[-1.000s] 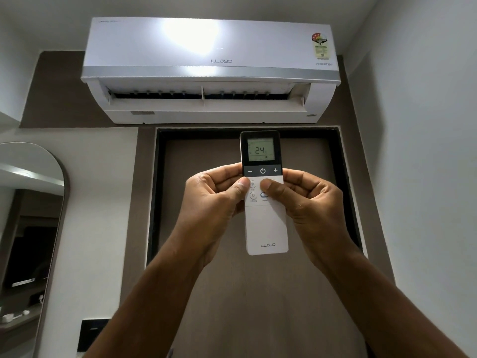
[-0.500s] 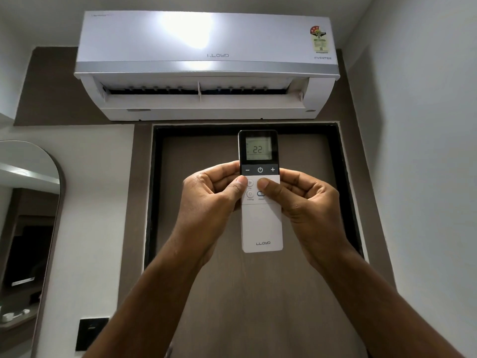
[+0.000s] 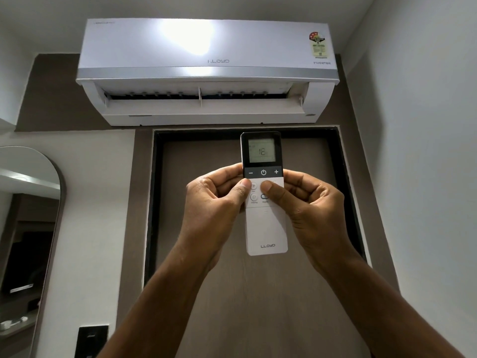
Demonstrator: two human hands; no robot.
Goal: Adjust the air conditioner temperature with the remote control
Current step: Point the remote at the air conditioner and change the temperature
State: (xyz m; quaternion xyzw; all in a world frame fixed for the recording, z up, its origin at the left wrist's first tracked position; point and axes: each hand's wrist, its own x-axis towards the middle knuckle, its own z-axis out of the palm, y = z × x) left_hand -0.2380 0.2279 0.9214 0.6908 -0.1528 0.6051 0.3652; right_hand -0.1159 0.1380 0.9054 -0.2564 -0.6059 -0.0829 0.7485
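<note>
While I hold the remote control (image 3: pixel 265 228) upright in front of the door (image 3: pixel 232 293), below the air conditioner (image 3: pixel 206 47), my left hand (image 3: pixel 214 202) and right hand (image 3: pixel 312 208) pinch its sides, thumbs pressed on its buttons; the screen (image 3: pixel 261 151) seems to read 12.

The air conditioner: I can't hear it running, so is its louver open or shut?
Open. The air conditioner has its louver swung down, leaving a dark slot with vanes visible above it.

We held the remote (image 3: pixel 265 223) below the air conditioner (image 3: pixel 206 71), our left hand (image 3: pixel 214 205) and right hand (image 3: pixel 312 210) flanking it; a mirror (image 3: pixel 28 228) hung lower left.
</note>
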